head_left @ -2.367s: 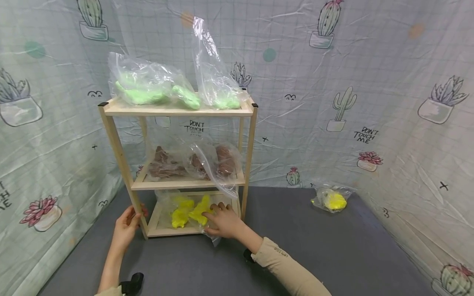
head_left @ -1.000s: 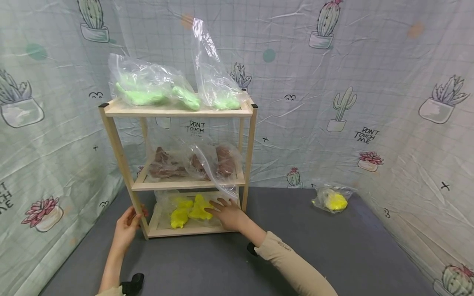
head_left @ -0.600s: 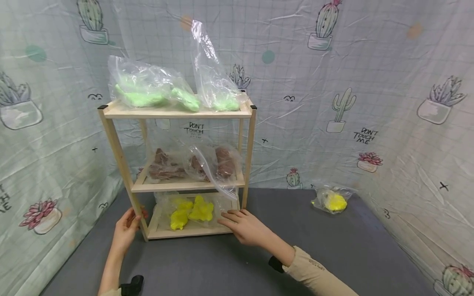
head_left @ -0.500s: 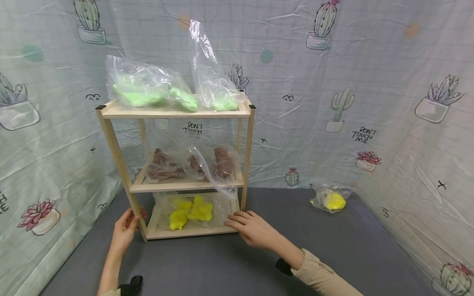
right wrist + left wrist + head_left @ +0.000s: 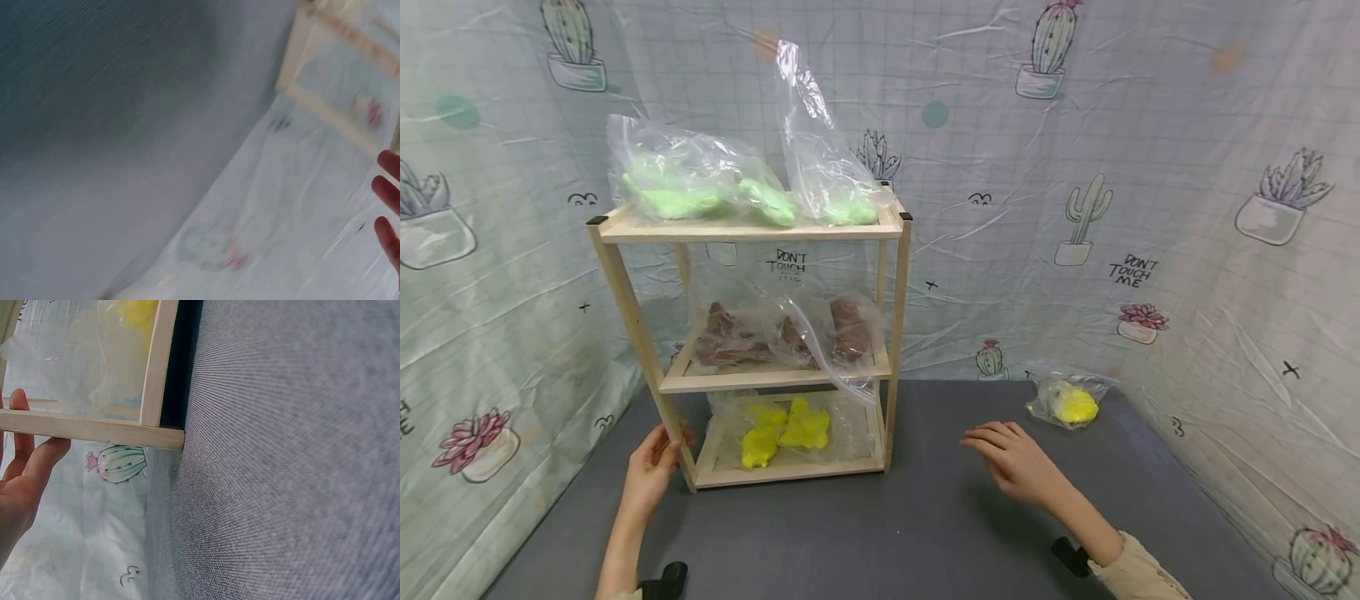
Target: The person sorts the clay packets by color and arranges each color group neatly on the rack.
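Note:
My left hand (image 5: pixel 651 467) grips the left front post (image 5: pixel 94 427) of a three-tier wooden shelf (image 5: pixel 775 381), thumb on one side and fingers behind. My right hand (image 5: pixel 1017 462) is over the dark table, right of the shelf, its fingers extended and holding nothing. Beyond it lies a clear plastic bag with a yellow lump (image 5: pixel 1077 406). On the bottom tier rests clear plastic with yellow pieces (image 5: pixel 805 425). Bags with brown pieces (image 5: pixel 852 329) fill the middle tier, and bags with pale green pieces (image 5: pixel 677 200) sit on top.
A dark grey cloth-covered table (image 5: pixel 820 542) spreads under the shelf. Behind and at both sides hangs a pale cactus-print curtain (image 5: pixel 1000 250). One plastic bag's edge (image 5: pixel 831 358) droops over the front of the middle tier.
My right hand has left the yellow pieces on the bottom tier and moved right, away from the shelf. The left hand stays on the post.

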A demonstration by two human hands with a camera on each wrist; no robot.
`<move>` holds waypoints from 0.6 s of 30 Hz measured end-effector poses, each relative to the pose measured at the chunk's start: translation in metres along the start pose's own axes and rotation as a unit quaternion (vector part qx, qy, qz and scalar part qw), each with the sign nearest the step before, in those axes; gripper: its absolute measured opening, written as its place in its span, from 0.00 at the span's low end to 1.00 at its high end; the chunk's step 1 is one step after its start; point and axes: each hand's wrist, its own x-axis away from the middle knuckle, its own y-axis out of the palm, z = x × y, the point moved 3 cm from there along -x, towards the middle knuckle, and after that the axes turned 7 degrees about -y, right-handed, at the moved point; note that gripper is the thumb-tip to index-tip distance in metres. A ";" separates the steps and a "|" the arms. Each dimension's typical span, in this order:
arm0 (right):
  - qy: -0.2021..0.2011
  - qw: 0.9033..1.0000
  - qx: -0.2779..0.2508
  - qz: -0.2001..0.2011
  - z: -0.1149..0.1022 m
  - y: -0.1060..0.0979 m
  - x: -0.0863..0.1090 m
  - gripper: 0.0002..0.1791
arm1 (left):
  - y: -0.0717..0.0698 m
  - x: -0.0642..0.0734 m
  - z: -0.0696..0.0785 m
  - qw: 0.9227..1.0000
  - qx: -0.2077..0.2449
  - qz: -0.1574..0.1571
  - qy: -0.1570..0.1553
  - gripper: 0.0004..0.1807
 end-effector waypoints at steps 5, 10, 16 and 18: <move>0.042 0.998 0.035 0.024 0.028 -0.006 0.034 0.27 | 0.000 0.001 0.001 1.000 -0.015 0.006 -0.004 0.18; 0.084 0.993 0.061 0.054 0.060 -0.010 0.063 0.28 | 0.001 0.001 0.001 1.000 -0.023 0.011 -0.004 0.17; 0.201 0.974 0.101 0.020 0.098 -0.008 0.095 0.13 | 0.000 0.000 0.001 1.000 -0.012 0.006 0.003 0.16; 0.244 0.964 0.106 0.000 0.110 -0.006 0.102 0.14 | 0.000 0.000 0.001 1.000 -0.005 0.003 0.007 0.17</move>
